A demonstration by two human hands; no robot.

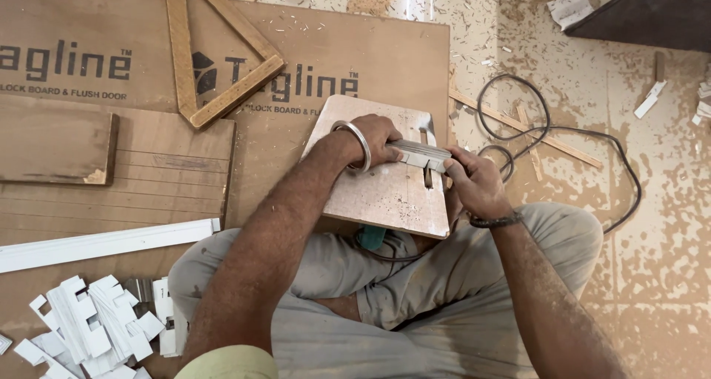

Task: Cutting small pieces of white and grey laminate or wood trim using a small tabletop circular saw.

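A matt, dusty wooden board is lying under pale strips, possibly smooth plastic, beside a shining metal bangle.

Both forearms reach forward, left hand and right hand curled shut, close together.

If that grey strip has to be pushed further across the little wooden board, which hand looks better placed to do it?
Probably the left hand. It grips the grey strip from behind, over the small wooden board. The right hand pinches the strip's end near the slot, seemingly better suited to guiding.
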